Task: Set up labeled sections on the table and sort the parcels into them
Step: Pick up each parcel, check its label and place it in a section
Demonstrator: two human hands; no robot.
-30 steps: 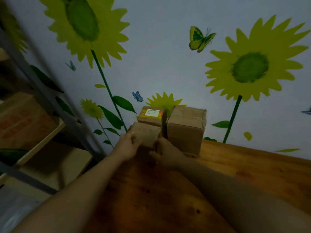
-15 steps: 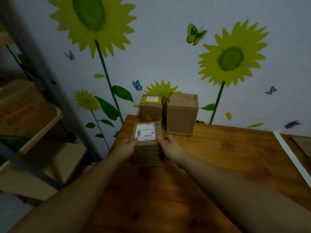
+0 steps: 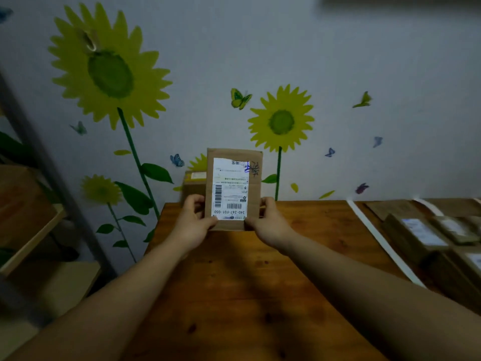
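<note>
I hold a small brown cardboard parcel (image 3: 253,188) upright above the wooden table (image 3: 234,282), its white shipping label with barcodes facing me, upside down. My left hand (image 3: 194,221) grips its left edge and my right hand (image 3: 269,222) grips its right edge. Behind it, against the wall, another brown parcel (image 3: 194,183) with a small label stands on the table, mostly hidden. A white tape strip (image 3: 382,241) runs across the table on the right. Beyond the strip lie several labelled parcels (image 3: 426,235), blurred.
A metal shelf rack (image 3: 39,230) with cardboard boxes stands left of the table. The wall behind carries sunflower and butterfly stickers. The table's left edge runs close to the rack.
I have lifted the parcel off the table and tilted it upright, label facing me. My view has swung right, bringing the tape strip and the parcels beyond it into sight.
</note>
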